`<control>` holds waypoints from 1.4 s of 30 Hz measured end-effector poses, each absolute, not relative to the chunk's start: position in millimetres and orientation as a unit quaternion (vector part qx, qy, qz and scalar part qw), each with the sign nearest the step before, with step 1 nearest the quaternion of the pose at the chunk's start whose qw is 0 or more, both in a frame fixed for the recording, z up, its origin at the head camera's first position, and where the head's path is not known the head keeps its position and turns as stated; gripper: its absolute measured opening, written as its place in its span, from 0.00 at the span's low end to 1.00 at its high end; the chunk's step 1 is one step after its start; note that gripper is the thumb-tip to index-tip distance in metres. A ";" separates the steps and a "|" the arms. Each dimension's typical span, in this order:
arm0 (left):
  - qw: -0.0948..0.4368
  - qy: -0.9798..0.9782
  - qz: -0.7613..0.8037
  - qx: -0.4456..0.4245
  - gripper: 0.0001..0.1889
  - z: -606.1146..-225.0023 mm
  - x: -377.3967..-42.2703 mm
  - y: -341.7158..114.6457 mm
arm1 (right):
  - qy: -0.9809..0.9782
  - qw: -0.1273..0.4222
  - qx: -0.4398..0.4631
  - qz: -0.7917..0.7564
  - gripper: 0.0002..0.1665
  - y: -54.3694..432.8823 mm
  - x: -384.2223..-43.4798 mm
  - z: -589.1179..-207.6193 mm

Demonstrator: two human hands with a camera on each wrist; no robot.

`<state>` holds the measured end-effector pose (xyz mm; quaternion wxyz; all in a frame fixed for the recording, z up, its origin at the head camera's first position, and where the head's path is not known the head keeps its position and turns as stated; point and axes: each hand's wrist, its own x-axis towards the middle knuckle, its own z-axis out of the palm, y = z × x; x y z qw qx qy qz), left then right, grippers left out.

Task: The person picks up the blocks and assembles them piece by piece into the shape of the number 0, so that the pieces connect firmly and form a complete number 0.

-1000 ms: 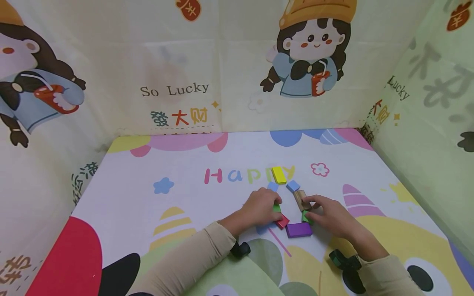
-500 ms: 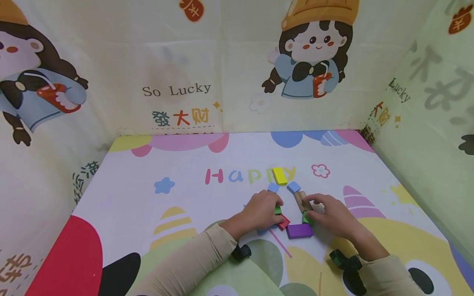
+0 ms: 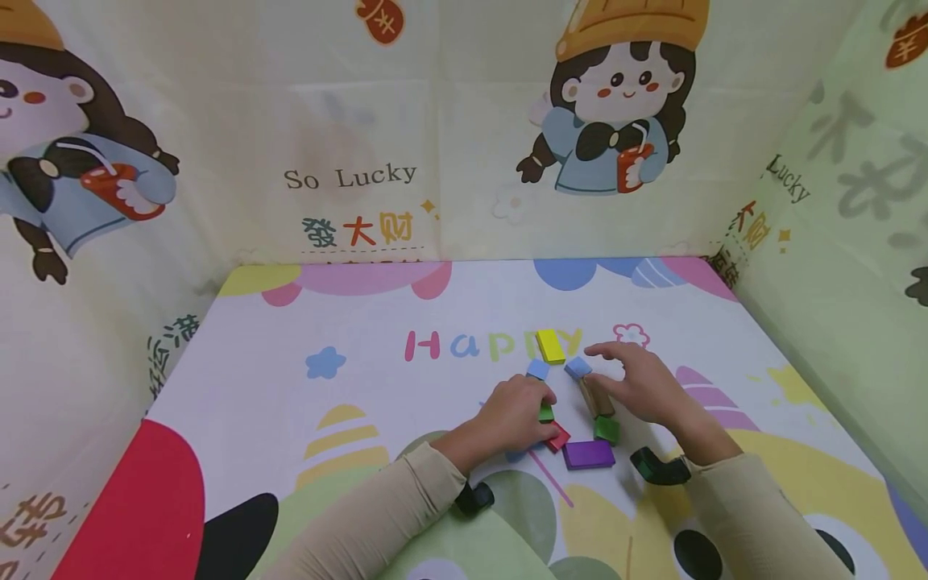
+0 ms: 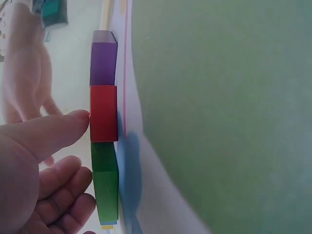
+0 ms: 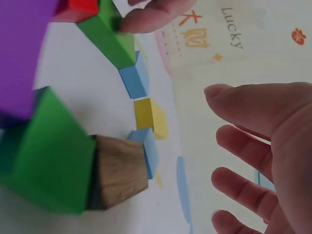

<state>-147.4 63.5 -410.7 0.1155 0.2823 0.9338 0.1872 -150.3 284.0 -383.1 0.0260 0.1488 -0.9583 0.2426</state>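
Colored blocks form a ring on the table. My left hand [image 3: 513, 411] is on the ring's left side. In the left wrist view its thumb touches the red block [image 4: 103, 113], and its bent fingers lie against the green block [image 4: 106, 187]; it grips neither. My right hand [image 3: 645, 383] is spread, holding nothing, by the ring's right side, near a blue block [image 3: 577, 368] and a brown wooden block [image 3: 598, 398]. Below these sit another green block [image 3: 606, 430] and a purple block [image 3: 589, 455]. At the far end are a yellow block [image 3: 550, 346] and a second blue block [image 3: 537, 369].
A printed cloth with cartoon pictures covers the table [image 3: 377, 310]. Printed cloth walls [image 3: 471, 217] stand behind it and at both sides. A dark device is strapped at each wrist, one of them a black-green wrist camera [image 3: 660, 467].
My right hand has left the brown and green blocks and moved away toward the far end, fingers spreading. The left hand stays by the red and green blocks.
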 end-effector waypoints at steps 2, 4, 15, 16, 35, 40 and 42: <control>0.115 0.934 0.186 0.282 0.22 -411.0 -147.7 63.7 | -0.959 0.022 0.149 0.239 0.25 280.7 -157.5 -381.5; 0.114 0.934 0.186 0.282 0.22 -410.7 -147.6 63.5 | -0.960 0.017 0.146 0.237 0.26 277.0 -164.4 -379.8; 0.114 0.932 0.186 0.288 0.22 -411.7 -146.7 63.1 | -0.967 -0.035 0.127 0.217 0.29 255.6 -202.5 -381.7; 0.113 0.932 0.185 0.290 0.22 -411.7 -146.6 63.0 | -0.967 -0.042 0.126 0.215 0.29 254.2 -205.2 -382.2; 0.099 0.931 0.187 0.298 0.21 -408.6 -146.4 62.5 | -0.971 -0.106 0.067 0.203 0.33 232.5 -224.9 -385.7; 0.097 0.931 0.189 0.298 0.21 -411.3 -146.6 61.7 | -0.970 -0.092 0.078 0.211 0.30 230.5 -223.7 -388.0; 0.095 0.931 0.190 0.298 0.21 -412.1 -146.4 61.1 | -0.970 -0.085 0.082 0.214 0.29 229.2 -223.1 -389.1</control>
